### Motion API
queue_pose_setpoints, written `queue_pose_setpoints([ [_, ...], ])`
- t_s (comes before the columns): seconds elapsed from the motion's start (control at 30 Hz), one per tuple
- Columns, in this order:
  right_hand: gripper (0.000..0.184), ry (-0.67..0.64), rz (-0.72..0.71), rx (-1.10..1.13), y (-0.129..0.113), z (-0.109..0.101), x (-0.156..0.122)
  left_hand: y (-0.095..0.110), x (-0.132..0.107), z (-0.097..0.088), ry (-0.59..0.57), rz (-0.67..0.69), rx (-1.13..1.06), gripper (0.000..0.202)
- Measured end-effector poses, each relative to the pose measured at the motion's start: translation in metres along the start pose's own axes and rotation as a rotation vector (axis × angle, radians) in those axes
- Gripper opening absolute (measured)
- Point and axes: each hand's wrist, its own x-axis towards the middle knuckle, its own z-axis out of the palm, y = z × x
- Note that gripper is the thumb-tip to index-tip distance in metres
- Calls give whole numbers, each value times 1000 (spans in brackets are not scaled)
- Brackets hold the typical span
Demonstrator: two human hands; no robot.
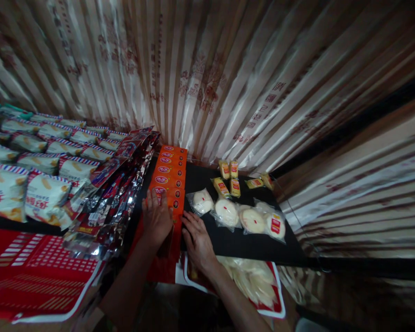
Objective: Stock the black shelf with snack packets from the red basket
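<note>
A row of overlapping orange snack packets runs from the back of the black table toward me. My left hand lies on the nearer packets, palm down with its fingers stretched out. Beside the row's right edge, my right hand rests with fingers extended, the fingertips close to or touching the packets. Neither hand grips anything that I can see. The nearest packets are partly hidden by my hands and forearms.
Left are shiny dark-red packets and rows of white snack bags. Round white wrapped cakes and small yellow packs lie right. Red baskets stand below the front edge; a pleated curtain hangs behind.
</note>
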Motion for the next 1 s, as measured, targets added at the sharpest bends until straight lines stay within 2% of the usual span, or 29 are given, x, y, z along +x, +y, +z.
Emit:
queue_pose_setpoints([
  [0.17, 36, -5, 4, 7, 2, 0, 0, 0, 2, 3, -11, -1, 23, 53],
  [0.33, 36, 18, 56, 103, 1, 2, -2, 3, -2, 5, 33, 45, 25, 52],
  [0.5, 42, 90, 276, 453, -2, 11, -6, 11, -8, 8, 61, 146, -19, 51],
  [0.6, 49, 141, 431, 708, -5, 18, -3, 13, -9, 11, 67, 157, -39, 51],
  [0.67, 53, 164, 485, 799, -8, 22, 2, 13, -8, 14, 73, 156, -46, 50],
  [0.87, 60, 220, 527, 757, -17, 30, 19, 10, -8, 20, 87, 121, -54, 53],
  [1.0, 62, 253, 514, 732, -12, 34, 28, 10, -8, 22, 90, 115, -55, 54],
])
